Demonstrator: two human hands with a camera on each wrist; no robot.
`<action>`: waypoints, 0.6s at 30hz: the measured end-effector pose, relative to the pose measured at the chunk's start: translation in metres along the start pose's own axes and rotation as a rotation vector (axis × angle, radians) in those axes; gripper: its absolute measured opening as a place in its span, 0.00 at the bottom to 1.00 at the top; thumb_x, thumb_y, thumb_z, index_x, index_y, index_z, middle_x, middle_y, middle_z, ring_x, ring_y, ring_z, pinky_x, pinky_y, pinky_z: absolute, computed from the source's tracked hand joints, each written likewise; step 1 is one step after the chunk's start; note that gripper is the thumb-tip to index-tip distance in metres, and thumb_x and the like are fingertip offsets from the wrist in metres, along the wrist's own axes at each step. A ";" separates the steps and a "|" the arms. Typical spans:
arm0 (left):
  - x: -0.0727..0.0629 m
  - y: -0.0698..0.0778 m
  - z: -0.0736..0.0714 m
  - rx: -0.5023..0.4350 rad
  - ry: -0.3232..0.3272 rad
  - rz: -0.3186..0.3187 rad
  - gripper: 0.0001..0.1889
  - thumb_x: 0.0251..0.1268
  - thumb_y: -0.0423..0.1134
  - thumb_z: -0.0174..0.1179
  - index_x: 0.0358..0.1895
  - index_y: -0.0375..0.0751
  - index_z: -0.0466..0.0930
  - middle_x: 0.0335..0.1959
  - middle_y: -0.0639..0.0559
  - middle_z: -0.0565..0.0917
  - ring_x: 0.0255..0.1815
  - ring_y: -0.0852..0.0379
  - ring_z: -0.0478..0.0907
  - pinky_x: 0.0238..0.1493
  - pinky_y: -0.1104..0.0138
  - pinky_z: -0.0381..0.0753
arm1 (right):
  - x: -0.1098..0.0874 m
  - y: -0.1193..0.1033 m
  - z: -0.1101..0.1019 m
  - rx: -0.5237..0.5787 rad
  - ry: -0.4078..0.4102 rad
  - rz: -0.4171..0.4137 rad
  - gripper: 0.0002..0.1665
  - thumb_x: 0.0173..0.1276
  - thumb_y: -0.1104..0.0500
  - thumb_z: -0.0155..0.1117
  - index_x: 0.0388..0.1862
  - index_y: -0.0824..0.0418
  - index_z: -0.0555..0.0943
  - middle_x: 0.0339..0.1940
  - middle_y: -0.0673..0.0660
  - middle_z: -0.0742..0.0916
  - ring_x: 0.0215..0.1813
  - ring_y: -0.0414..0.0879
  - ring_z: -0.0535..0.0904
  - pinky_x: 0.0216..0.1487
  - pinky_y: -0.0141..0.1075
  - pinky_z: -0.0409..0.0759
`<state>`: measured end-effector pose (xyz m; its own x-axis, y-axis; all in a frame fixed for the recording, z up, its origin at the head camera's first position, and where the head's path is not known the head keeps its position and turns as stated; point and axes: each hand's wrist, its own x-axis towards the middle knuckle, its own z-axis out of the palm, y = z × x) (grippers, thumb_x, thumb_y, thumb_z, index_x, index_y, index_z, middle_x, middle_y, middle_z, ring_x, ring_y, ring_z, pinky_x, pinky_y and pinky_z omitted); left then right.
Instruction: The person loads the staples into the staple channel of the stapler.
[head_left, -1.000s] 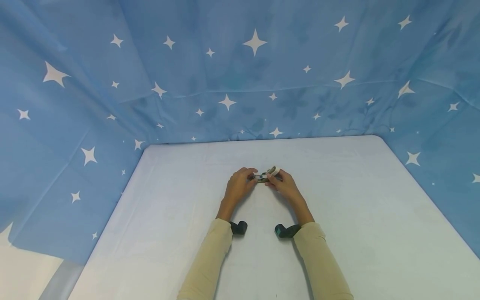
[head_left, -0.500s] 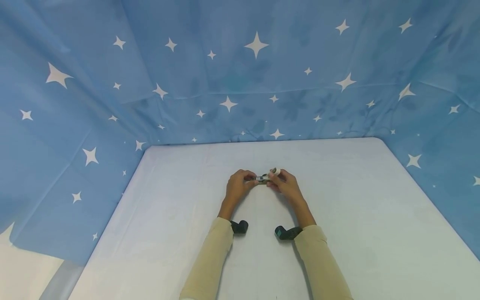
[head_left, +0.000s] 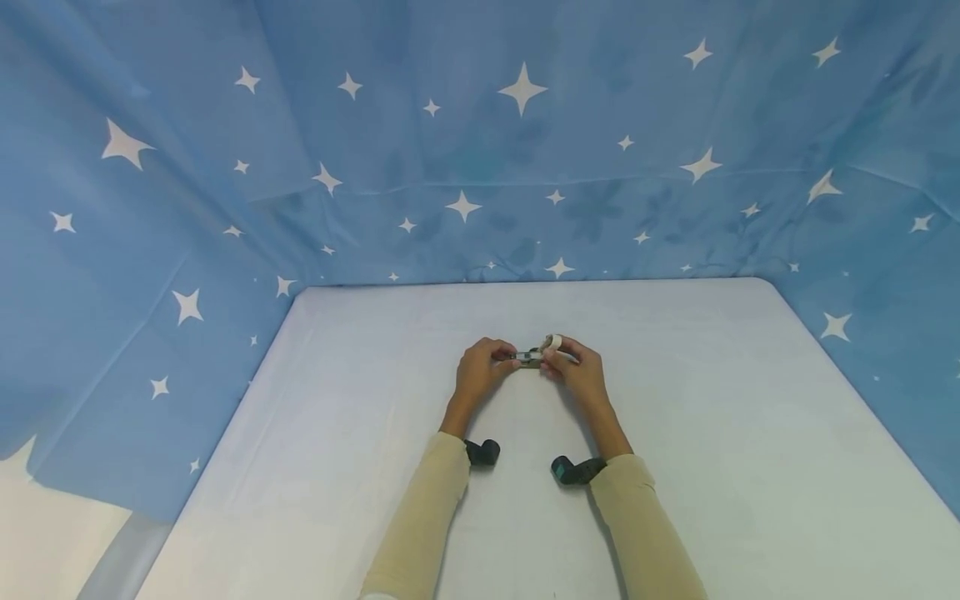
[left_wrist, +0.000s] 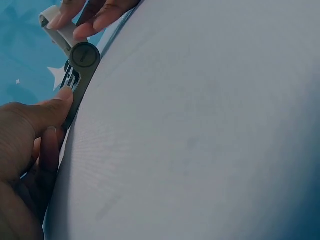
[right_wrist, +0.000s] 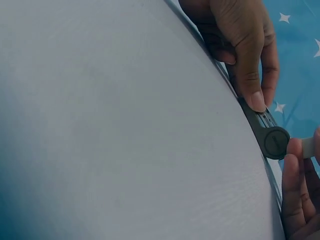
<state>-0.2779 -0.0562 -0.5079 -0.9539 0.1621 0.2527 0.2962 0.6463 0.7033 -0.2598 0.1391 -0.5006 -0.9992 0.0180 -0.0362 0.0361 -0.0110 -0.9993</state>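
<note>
A small olive-green stapler point(left_wrist: 84, 57) with a round hinge is held between both hands, low over the table. Its pale top cover point(head_left: 553, 342) is swung up and back at the hinge end, baring the silver staple channel point(head_left: 528, 356). My left hand point(head_left: 478, 368) pinches the front end of the stapler, with the thumb on the channel in the left wrist view. My right hand point(head_left: 579, 371) grips the raised cover between thumb and fingers, close beside the hinge. The fingers hide the stapler's front tip and part of the cover.
Both hands are over the far half of a white-covered table point(head_left: 375, 400). A blue curtain with white stars point(head_left: 465, 150) stands along its back and sides. Dark wrist cameras point(head_left: 483, 453) jut inward from both sleeves.
The head view has shifted slightly. My right hand has slid a little right on the stapler, so more of the silver channel shows between the hands. My left hand keeps its grip.
</note>
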 end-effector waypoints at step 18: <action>0.000 0.003 0.000 0.031 -0.005 -0.018 0.12 0.57 0.47 0.70 0.43 0.48 0.87 0.41 0.52 0.84 0.43 0.54 0.82 0.46 0.58 0.80 | 0.008 -0.023 0.011 -0.615 -0.069 -0.263 0.22 0.65 0.60 0.68 0.57 0.65 0.80 0.51 0.64 0.84 0.35 0.52 0.87 0.27 0.31 0.83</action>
<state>-0.2777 -0.0545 -0.5059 -0.9594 0.1535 0.2365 0.2769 0.6717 0.6871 -0.2686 0.1289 -0.4780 -0.9743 -0.1221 0.1891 -0.2250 0.5571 -0.7994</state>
